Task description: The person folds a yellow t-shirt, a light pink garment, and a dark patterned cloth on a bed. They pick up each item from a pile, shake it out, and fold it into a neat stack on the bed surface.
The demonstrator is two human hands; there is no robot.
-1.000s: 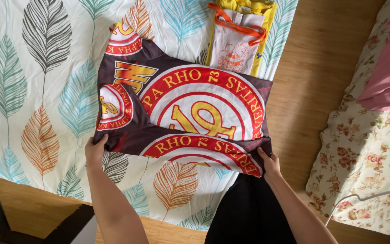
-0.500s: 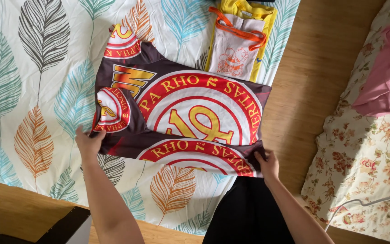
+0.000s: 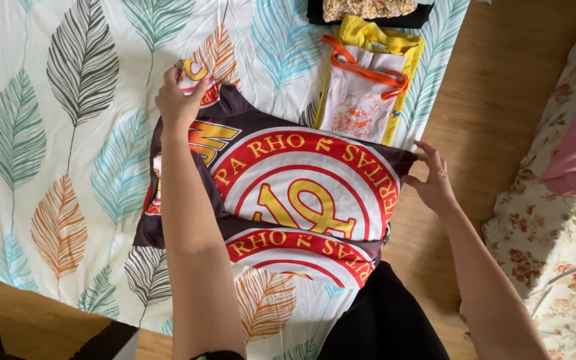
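White bedsheet with coloured leaf prints (image 3: pixel 68 133) spreads over the bed, wooden floor (image 3: pixel 501 73) to the right, a floral quilt (image 3: pixel 555 227) at the edge. On the sheet lies the dark jersey with red, white and yellow round crests (image 3: pixel 301 193). Half a second back both hands gripped its near hem; now the left hand (image 3: pixel 180 100) has gone up to the far sleeve, fingers closed on the cloth, while the right hand (image 3: pixel 435 180) pinches the right edge with loosely curled fingers. Just beyond sits a folded white and yellow garment with orange trim (image 3: pixel 365 93).
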